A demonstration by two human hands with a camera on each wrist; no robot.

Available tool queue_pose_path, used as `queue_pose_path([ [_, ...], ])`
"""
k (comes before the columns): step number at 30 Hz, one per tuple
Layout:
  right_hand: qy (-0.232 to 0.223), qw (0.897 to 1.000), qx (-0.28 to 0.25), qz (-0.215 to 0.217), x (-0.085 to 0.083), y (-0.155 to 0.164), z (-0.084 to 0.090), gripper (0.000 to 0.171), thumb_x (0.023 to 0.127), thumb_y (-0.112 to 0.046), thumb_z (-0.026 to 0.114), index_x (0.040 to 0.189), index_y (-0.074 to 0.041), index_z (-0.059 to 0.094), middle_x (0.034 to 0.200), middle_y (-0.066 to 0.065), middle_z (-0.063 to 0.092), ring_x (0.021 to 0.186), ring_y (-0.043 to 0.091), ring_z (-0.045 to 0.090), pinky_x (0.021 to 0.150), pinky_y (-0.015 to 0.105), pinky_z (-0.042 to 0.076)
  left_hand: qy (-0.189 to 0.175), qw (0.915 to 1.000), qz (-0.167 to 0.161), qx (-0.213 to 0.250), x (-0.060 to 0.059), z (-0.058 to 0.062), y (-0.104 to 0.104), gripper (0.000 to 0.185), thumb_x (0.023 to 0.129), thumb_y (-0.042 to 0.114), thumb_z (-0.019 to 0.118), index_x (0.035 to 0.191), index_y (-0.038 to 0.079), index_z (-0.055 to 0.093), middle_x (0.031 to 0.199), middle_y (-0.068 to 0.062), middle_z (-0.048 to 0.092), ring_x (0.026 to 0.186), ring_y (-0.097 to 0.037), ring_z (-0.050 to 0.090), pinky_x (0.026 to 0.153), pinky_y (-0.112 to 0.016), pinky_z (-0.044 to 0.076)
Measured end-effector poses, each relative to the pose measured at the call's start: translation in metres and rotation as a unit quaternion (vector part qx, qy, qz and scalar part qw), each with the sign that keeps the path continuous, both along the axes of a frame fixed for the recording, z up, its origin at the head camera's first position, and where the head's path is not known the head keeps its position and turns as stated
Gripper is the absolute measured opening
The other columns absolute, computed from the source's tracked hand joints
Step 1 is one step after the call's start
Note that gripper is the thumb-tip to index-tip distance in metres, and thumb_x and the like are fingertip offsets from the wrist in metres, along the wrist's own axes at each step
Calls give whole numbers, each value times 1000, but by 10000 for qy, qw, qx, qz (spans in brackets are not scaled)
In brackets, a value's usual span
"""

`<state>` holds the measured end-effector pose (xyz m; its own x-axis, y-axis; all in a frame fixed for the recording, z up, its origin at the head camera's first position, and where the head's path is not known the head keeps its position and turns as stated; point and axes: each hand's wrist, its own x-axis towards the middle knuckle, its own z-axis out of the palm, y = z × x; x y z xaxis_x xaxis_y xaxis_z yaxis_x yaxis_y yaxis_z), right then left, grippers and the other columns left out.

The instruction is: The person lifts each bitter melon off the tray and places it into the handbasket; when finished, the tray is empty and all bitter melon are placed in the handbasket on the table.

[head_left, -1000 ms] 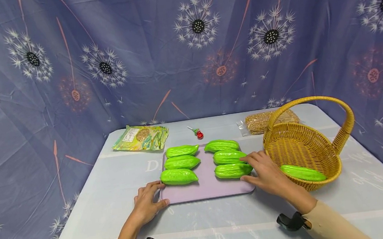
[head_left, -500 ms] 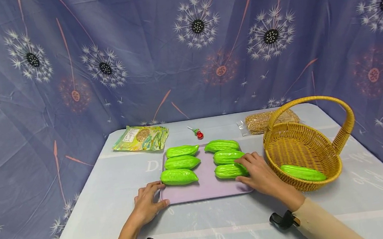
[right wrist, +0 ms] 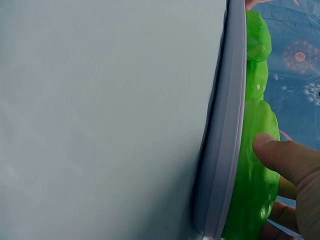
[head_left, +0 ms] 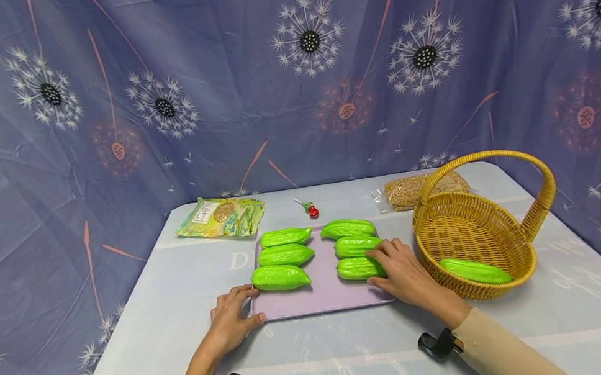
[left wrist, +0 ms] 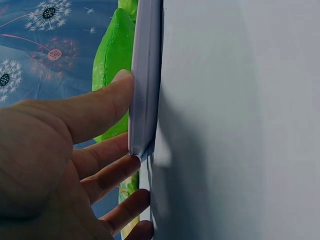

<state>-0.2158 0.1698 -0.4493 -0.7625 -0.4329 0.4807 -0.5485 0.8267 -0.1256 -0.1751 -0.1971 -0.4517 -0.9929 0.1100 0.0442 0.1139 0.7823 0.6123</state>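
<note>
My left hand (head_left: 232, 321) rests at the near left corner of the purple tray (head_left: 314, 298). My thumb (left wrist: 107, 97) presses the tray's edge and my other fingers are loose and a bit bent, so I am only touching, not holding tight. If I push too hard here, the tray could slide on the smooth desk (head_left: 141, 307) and the green gourds on the left side (head_left: 280, 277) could roll off.

My right hand (head_left: 404, 275) is on the near right gourd (head_left: 357, 268), with fingers over its end and my thumb (right wrist: 280, 155) on its side. I think I have started to curl round it, but the wrist view is too close to be sure. The gourd looks shiny and slick. With a weak grip it could slip out and bump the gourd behind it (head_left: 357, 245).

Further right sits the basket (head_left: 499, 200) with one gourd inside (head_left: 475, 270). It tips toward me, so a bump from my arm might knock it over.
</note>
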Motion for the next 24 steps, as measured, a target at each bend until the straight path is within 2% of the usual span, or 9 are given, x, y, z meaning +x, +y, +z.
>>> queue_pose_path([
  [11,-65,9998,196,-62,-4,-3,-3,56,70,-32,82,116,-7,63,103,8,57,90,23,47,78,37,36,68,10000,0,2,0,-1,-1,49,77,23,75,121,9,60,138,-9,50,122,-31,39,87,-47,27],
  [18,-36,9998,183,-32,-5,-3,-4,56,70,-31,82,117,-7,63,102,7,57,89,22,47,76,36,36,73,10000,-2,-3,0,-1,-1,49,77,23,75,121,9,60,138,-9,50,123,-32,39,87,-47,26],
  [24,-182,9997,123,-61,-2,-2,-3,56,70,-31,81,118,-7,63,103,7,57,89,22,47,79,37,36,75,10000,-25,7,0,-1,-2,48,77,23,75,121,9,60,138,-10,50,122,-32,39,88,-48,26],
])
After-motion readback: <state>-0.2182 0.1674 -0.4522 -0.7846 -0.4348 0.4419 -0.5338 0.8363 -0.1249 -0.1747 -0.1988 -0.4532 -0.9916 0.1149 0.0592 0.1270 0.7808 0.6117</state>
